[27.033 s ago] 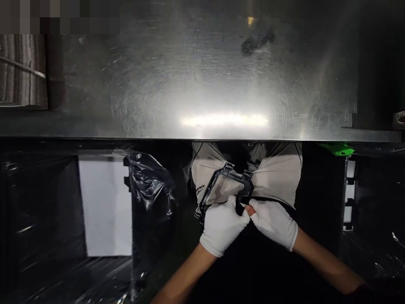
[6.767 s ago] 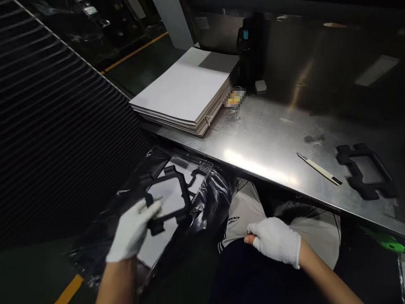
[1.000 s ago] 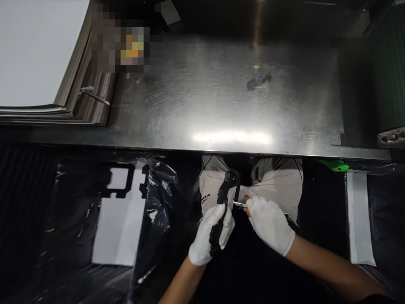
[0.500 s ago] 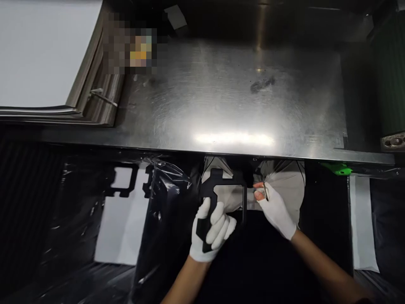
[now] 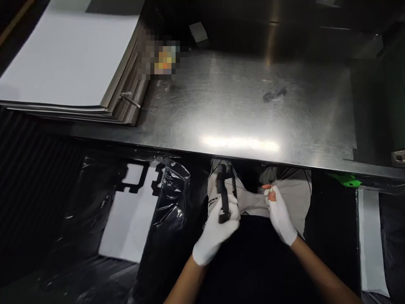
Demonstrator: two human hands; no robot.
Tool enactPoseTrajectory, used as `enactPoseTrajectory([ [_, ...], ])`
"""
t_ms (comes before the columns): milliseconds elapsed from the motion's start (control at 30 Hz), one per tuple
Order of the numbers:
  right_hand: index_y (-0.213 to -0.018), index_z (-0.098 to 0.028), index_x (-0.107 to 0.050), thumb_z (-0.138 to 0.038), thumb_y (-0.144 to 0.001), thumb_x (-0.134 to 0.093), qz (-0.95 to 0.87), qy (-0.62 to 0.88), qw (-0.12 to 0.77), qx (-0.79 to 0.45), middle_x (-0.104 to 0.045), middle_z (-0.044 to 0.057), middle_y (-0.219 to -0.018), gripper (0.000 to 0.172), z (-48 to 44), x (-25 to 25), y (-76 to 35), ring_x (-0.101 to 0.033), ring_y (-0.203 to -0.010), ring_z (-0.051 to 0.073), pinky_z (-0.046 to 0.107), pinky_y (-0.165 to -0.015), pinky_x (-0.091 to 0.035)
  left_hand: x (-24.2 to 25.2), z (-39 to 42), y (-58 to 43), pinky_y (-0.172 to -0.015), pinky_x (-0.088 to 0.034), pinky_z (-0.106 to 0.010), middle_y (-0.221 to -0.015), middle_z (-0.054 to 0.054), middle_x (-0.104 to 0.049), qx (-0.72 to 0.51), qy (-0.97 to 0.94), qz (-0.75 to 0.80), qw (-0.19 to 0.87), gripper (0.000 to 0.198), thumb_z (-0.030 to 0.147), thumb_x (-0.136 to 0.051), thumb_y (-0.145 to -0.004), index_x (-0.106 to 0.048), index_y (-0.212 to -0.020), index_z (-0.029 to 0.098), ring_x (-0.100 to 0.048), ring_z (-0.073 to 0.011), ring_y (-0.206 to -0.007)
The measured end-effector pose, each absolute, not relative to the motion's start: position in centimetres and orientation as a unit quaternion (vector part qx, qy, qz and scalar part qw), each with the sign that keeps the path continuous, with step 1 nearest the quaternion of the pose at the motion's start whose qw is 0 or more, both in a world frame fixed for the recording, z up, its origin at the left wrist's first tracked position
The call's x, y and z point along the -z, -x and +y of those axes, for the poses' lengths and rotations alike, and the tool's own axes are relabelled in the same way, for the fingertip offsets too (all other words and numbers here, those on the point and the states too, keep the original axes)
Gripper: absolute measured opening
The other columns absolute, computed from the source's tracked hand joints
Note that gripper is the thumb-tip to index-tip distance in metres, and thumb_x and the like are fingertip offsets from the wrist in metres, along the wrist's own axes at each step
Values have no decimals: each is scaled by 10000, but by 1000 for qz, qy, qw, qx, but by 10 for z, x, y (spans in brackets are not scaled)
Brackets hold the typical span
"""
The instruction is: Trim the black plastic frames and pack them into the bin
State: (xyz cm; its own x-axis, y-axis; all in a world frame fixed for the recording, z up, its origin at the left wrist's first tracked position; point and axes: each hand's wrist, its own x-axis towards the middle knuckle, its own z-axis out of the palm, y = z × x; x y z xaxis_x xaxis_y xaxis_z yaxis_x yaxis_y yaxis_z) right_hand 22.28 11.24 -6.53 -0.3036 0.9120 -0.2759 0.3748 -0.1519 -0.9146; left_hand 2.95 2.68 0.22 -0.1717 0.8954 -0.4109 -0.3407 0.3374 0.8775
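My left hand (image 5: 215,230), in a white glove, is closed round a black plastic frame part (image 5: 223,192) held edge-on above my lap, just below the steel table's front edge (image 5: 240,156). To its right my right hand (image 5: 280,213), gloved with bare fingertips, is pinched shut a hand's width from the part. Whatever it pinches is too small to make out. Both hands hover over my light trousers (image 5: 294,190).
A stack of white sheets (image 5: 72,59) lies on the table's left end. Below left, a black plastic bag (image 5: 167,198) lines a box holding a white sheet (image 5: 129,219) and black frame parts (image 5: 136,177). A green piece (image 5: 346,180) sits under the table's right edge.
My left hand turned the frame part from flat-on to edge-on. My right hand drew slightly to the right, away from it. The view shifted left and up.
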Motion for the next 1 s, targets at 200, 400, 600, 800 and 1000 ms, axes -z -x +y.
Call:
enactPoseTrajectory([
  [200,-1290,-253,-685,-464,-1197,-387,-822,384,93,-409,-722,22,-1053,377,108,4,-240,-676,-853,179,339,-762,-481,-6,42,-52,-726,-462,-312,-817,15,-559,-318,-341,717,519,159,166,-593,-837,-540,-985,193,-545,-154,-753],
  [400,-1237,-211,-705,-399,-1205,-342,-908,327,71,-251,-665,3,-894,411,115,-4,-227,-626,-679,172,357,-611,-379,-10,45,-57,-685,-456,-300,-816,7,-612,-301,-360,709,526,150,110,-569,-860,-568,-990,187,-568,-158,-741],
  [600,-1160,-196,-666,-381,-1196,-396,-877,392,135,-241,-671,-11,-869,330,112,3,-229,-632,-678,159,320,-627,-391,-4,44,-60,-780,-508,-322,-897,1,-679,-279,-357,731,511,96,199,-613,-897,-582,-987,200,-634,-175,-820],
  [800,-806,-213,-462,-575,-1086,-583,-694,526,263,-415,-488,-27,-663,474,110,11,-243,-485,-582,140,269,-566,-410,-2,48,-63,-744,-418,-375,-744,-19,-634,-88,-441,824,344,296,487,-638,-983,-520,-960,217,-655,-263,-786],
  [1000,-1350,-115,-662,-409,-1042,-412,-752,590,267,-124,-652,231,-1358,493,211,-18,-258,-627,-1225,358,492,-999,-499,11,47,-63,-714,-407,-316,-799,-14,-650,-199,-405,744,492,213,393,-567,-993,-565,-908,197,-611,-184,-757],
])
